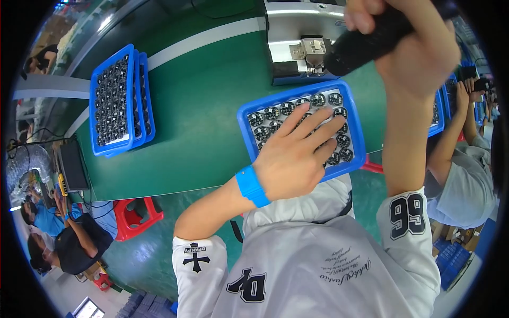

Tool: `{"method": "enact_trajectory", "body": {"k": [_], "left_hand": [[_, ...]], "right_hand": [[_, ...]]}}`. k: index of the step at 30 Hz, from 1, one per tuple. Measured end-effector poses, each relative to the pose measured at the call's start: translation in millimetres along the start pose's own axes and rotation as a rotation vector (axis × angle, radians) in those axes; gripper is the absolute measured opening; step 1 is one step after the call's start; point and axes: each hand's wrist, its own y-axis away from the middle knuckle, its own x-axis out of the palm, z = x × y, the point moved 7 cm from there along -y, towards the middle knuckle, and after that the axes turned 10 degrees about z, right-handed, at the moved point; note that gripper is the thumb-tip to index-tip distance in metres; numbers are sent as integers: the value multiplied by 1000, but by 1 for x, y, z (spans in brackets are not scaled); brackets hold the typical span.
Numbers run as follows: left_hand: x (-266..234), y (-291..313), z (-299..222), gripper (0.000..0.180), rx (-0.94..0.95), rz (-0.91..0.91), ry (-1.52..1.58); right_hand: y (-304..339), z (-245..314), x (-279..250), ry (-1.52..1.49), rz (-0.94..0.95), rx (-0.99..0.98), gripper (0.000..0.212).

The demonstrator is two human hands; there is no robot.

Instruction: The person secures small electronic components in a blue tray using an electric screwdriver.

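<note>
A blue tray lies in front of me on the green tabletop, holding rows of small round black parts on a white liner. My left hand, with a blue band at the wrist, is spread palm down over these parts. Its fingers are stretched out, and whether they touch or pick up a part is hidden beneath them. Raised at the upper right, my right hand is wrapped round a long, thick black handle-like object. This object is blurred, and its exact kind is unclear.
Beyond the tray stands a metal machine with a small metal fixture. Stacked blue trays of similar parts sit at the left. People work on both sides; a co-worker's arm shows at the right. A red stool stands lower left.
</note>
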Motion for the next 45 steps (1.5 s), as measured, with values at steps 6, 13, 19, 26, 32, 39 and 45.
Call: {"method": "enact_trajectory", "body": {"k": [6, 13, 19, 26, 32, 39, 45], "left_hand": [[-37, 12, 14, 31, -42, -434, 139], [-52, 10, 19, 33, -97, -542, 212], [-50, 9, 16, 22, -114, -566, 248], [-51, 8, 16, 19, -112, -554, 242], [-51, 11, 16, 18, -121, -565, 229], [-46, 11, 18, 18, -134, -561, 227], [-39, 12, 18, 16, -135, -523, 226]], "right_hand": [[24, 21, -21, -42, -6, 3, 26], [33, 23, -26, -113, 97, -33, 26], [36, 20, -31, -162, 174, -65, 27], [35, 14, -34, -219, 275, -100, 28], [36, 9, -40, -266, 367, -127, 29], [41, 7, -46, -316, 469, -156, 30], [56, 10, -25, -362, 555, -180, 31]]}}
